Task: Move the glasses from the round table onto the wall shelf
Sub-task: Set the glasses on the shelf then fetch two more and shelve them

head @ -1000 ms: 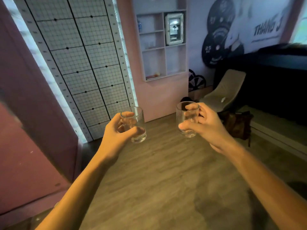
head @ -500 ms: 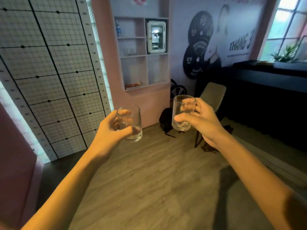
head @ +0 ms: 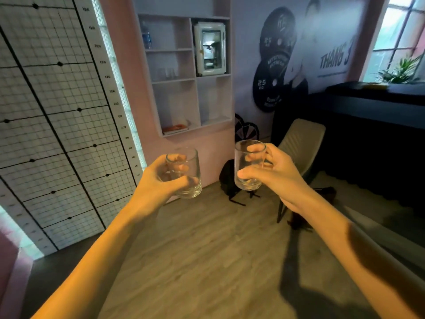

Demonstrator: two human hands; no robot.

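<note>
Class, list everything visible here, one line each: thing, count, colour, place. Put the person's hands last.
left glass: one, clear, held up left of centre
right glass: one, clear, held up right of centre
wall shelf: one, white, on pink wall ahead
white box: one, in shelf's upper right compartment
grid panel: one, white with black lines, left wall
chair: one, beige, lower right of shelf
backpack: one, black, on floor below shelf
plant: one, green, by window, far right
floor: one, brown wood, underfoot
left hand: one, grips left glass
right hand: one, grips right glass
</note>
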